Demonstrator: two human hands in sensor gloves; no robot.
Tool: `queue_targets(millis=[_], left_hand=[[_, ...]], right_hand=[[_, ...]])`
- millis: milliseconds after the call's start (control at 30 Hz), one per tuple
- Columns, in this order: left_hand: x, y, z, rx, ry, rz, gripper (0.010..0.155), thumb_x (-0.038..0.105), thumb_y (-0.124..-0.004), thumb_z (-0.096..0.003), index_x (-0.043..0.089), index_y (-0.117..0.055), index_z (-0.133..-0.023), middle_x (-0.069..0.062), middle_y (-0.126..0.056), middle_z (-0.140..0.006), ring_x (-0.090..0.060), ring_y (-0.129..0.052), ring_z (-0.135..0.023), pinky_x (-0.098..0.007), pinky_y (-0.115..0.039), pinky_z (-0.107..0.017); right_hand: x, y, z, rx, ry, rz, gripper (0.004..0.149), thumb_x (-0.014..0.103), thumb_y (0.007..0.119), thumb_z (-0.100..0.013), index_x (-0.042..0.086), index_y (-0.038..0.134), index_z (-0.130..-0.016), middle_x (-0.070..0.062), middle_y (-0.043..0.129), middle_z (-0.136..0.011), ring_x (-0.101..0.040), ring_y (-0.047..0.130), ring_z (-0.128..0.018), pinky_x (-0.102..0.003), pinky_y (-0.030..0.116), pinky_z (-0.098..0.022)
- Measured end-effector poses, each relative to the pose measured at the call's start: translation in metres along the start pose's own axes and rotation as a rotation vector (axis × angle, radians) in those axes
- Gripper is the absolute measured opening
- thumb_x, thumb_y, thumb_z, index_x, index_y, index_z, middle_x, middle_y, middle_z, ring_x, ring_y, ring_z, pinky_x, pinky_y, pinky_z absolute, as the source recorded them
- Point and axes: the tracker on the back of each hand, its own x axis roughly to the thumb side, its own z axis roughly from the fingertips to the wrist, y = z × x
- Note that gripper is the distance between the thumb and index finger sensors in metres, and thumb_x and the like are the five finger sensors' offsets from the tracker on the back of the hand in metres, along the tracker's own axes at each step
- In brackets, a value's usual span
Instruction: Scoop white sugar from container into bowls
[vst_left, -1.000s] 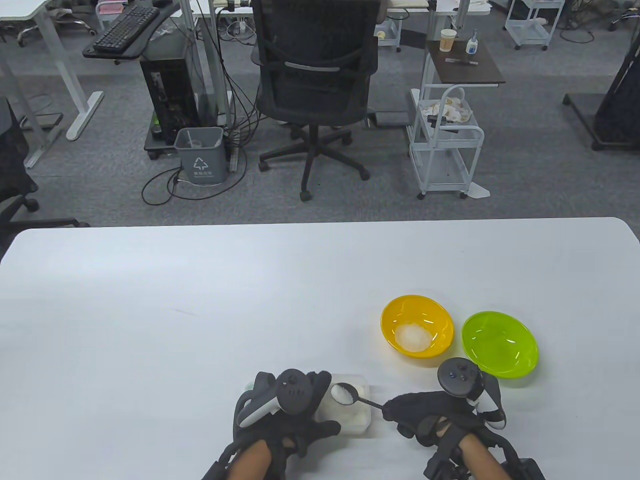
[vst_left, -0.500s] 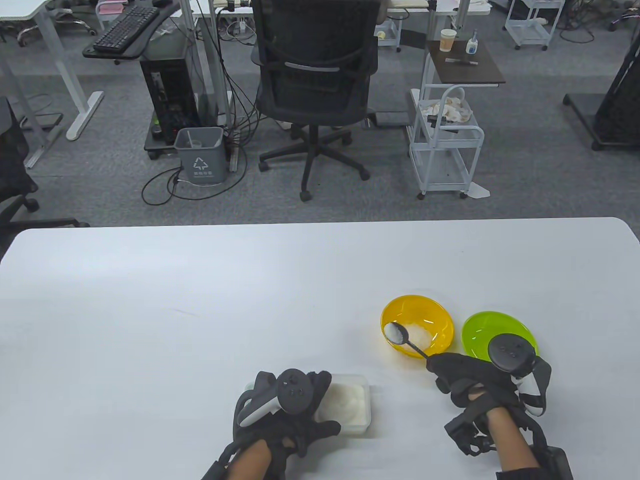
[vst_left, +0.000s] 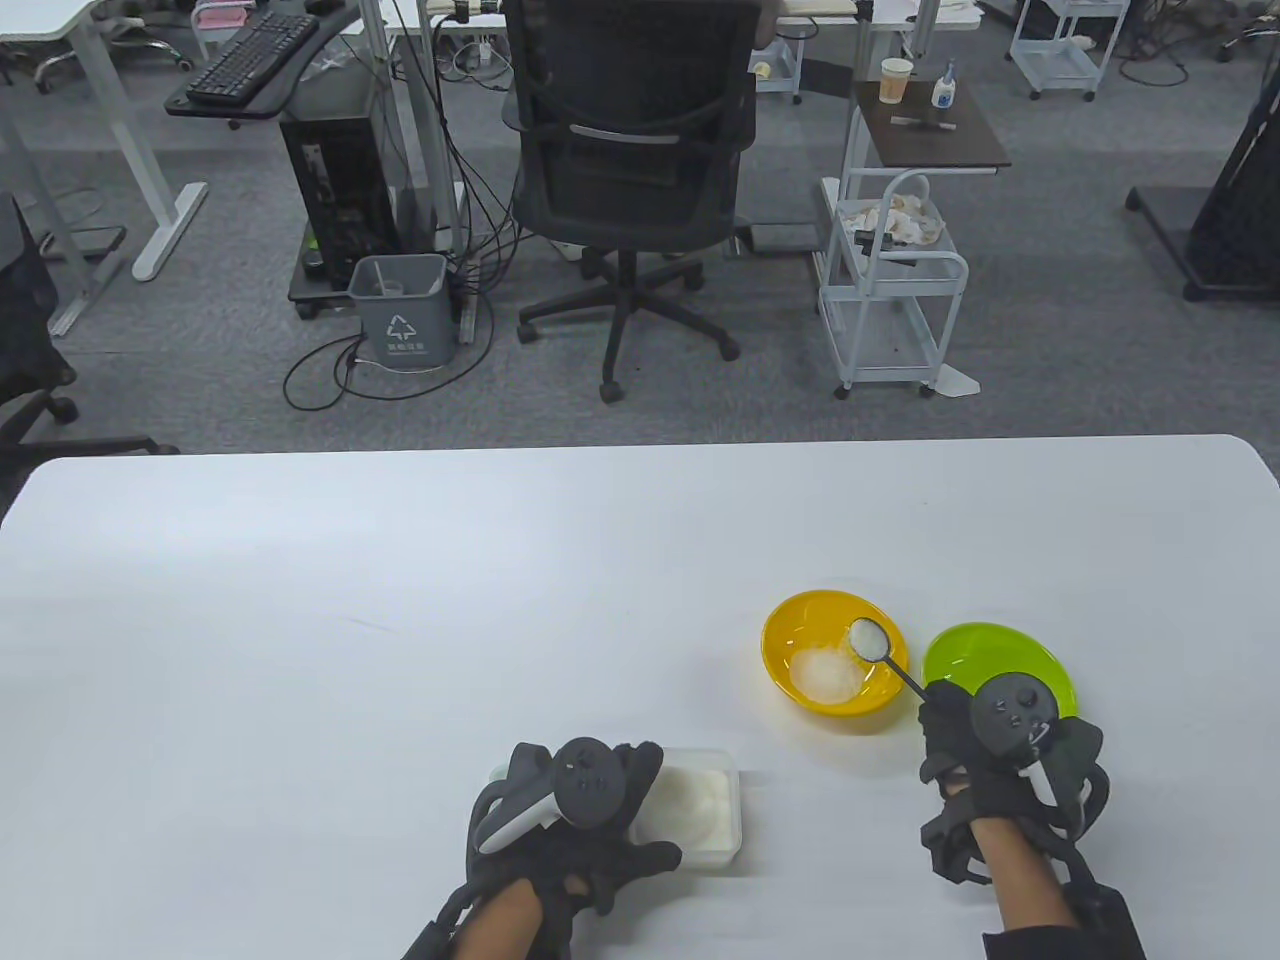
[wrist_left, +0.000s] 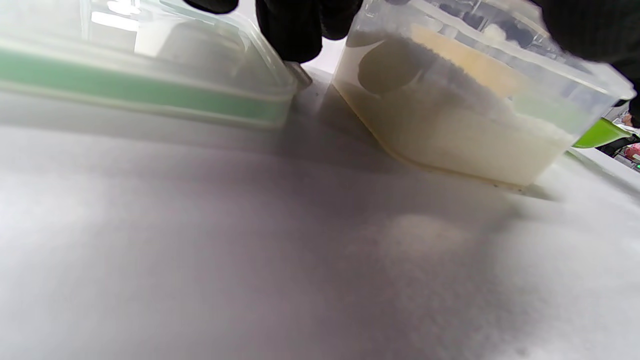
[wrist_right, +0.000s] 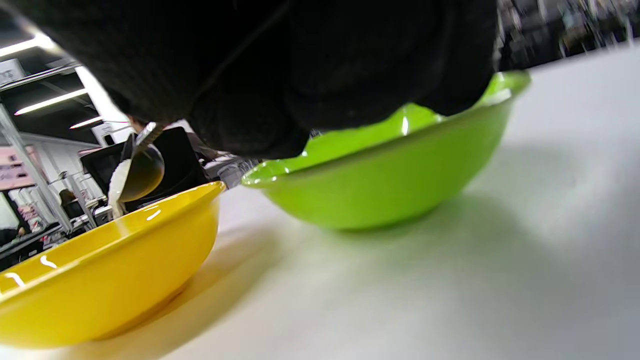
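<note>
My right hand (vst_left: 965, 735) grips a dark spoon (vst_left: 872, 640) heaped with white sugar and holds it over the right side of the yellow bowl (vst_left: 790, 622), which has a pile of sugar (vst_left: 827, 675) in it. In the right wrist view the spoon (wrist_right: 140, 172) is tilted above the yellow bowl's rim (wrist_right: 125, 260). The green bowl (vst_left: 975, 655) stands to the right, partly behind my hand. My left hand (vst_left: 575, 810) holds the clear sugar container (vst_left: 700, 810) at its left side; the container also shows in the left wrist view (wrist_left: 465, 115).
A clear lid with a green band (wrist_left: 135, 85) lies left of the container in the left wrist view. The white table (vst_left: 400, 620) stretches away to the left and back. An office chair (vst_left: 630, 190) and a cart (vst_left: 890, 280) stand beyond its far edge.
My right hand carried the loaded spoon from the container up and right, to above the yellow bowl. The left hand and the container stayed still.
</note>
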Motion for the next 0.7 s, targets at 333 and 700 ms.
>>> queue_targets(millis=[333, 700], left_hand=[[0.000, 0.000, 0.000, -0.001, 0.001, 0.000, 0.097, 0.076, -0.071, -0.0341, 0.042, -0.025, -0.112, 0.003, -0.035, -0.124, -0.024, -0.056, -0.118, -0.056, -0.038, -0.085], [0.000, 0.000, 0.000, -0.001, 0.001, -0.002, 0.097, 0.076, -0.071, -0.0340, 0.042, -0.025, -0.112, 0.003, -0.035, -0.124, -0.024, -0.056, -0.117, -0.056, -0.038, -0.085]], right_hand=[[0.026, 0.002, 0.017, -0.169, -0.162, 0.318, 0.043, 0.040, 0.080, -0.049, 0.042, 0.079, -0.092, -0.003, 0.087, -0.085, -0.024, 0.094, -0.051, -0.048, 0.068, -0.066], [0.028, 0.002, 0.019, -0.165, -0.175, 0.333, 0.043, 0.041, 0.079, -0.049, 0.042, 0.079, -0.092, -0.003, 0.087, -0.084, -0.023, 0.094, -0.050, -0.048, 0.069, -0.065]])
